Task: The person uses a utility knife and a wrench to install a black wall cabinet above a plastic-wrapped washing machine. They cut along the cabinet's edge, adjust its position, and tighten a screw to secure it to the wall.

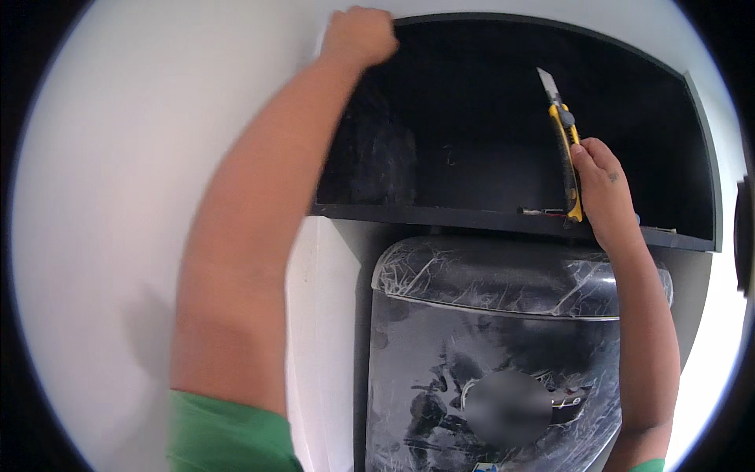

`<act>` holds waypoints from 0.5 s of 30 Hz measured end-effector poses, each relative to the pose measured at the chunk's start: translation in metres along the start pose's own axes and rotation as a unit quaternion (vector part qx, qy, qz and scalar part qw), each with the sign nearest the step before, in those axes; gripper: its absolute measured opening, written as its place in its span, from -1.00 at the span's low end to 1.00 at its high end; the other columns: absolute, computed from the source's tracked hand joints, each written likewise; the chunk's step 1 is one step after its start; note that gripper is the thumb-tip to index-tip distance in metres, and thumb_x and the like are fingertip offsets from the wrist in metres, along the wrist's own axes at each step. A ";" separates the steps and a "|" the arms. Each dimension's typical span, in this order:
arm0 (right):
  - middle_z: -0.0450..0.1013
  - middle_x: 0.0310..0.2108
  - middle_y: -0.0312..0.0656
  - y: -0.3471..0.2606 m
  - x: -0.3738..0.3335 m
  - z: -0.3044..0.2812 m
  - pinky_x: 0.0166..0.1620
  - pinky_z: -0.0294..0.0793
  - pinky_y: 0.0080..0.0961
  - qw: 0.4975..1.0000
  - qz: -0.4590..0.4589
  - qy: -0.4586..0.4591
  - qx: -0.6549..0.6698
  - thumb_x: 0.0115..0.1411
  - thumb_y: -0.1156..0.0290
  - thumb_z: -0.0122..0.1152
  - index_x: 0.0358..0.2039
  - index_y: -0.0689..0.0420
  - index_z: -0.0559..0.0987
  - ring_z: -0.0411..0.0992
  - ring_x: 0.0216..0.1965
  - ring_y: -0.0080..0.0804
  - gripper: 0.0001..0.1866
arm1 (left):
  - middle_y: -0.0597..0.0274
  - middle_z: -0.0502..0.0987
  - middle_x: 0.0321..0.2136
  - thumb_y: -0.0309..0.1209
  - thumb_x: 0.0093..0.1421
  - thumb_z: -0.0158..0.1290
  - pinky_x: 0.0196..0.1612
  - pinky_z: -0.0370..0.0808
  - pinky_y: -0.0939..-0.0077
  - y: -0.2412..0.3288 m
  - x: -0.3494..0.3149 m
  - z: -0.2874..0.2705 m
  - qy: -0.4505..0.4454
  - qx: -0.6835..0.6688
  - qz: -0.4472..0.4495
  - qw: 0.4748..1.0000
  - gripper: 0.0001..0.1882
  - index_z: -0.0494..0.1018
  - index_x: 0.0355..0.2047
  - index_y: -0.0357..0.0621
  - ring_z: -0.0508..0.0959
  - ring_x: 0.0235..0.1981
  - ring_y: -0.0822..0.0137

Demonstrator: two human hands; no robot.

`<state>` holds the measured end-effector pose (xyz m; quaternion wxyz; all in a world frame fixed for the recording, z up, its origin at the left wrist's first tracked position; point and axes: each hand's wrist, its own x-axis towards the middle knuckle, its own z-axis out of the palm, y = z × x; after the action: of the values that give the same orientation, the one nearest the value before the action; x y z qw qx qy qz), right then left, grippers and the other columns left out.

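My left hand (pixel 360 35) is up at the top left corner of a black open cabinet (pixel 440 210), its fingers curled closed against the edge. What those fingers hold, if anything, is hidden. In my right hand (pixel 607 185) is a utility knife (pixel 568 153) with a yellow and black handle. Its blade is extended and points upward, apart from the cabinet's surfaces, in front of the dark opening. On the cabinet's lower front edge, behind the knife's handle end, lies a small slim metallic object (pixel 541 211).
Below the cabinet stands a dark, rounded-top unit (pixel 503 275) covered in dusty, wrinkled clear film. A white wall (pixel 141 157) runs along the left. Another small thin item (pixel 661 230) lies on the ledge at the right, and a dark object (pixel 743 236) juts in at the far right.
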<state>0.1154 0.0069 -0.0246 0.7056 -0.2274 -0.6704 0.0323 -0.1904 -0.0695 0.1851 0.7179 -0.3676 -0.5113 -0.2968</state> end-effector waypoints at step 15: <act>0.51 -0.44 -0.08 0.013 -0.004 -0.003 -0.27 0.54 -0.41 0.991 -0.068 -0.012 -0.115 0.41 0.21 -0.02 -0.13 0.24 0.59 0.51 -0.46 -0.38 -0.65 | 0.12 0.43 0.15 0.06 0.22 0.08 0.34 0.06 -0.03 -0.042 -0.029 0.030 0.060 0.248 -0.033 0.966 -0.46 0.53 0.06 -0.03 0.26 0.28 0.05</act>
<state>0.1218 0.0166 -0.0329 0.6670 -0.2605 -0.6922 -0.0903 -0.2479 -0.0665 0.1727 0.8057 -0.1424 -0.5370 -0.2053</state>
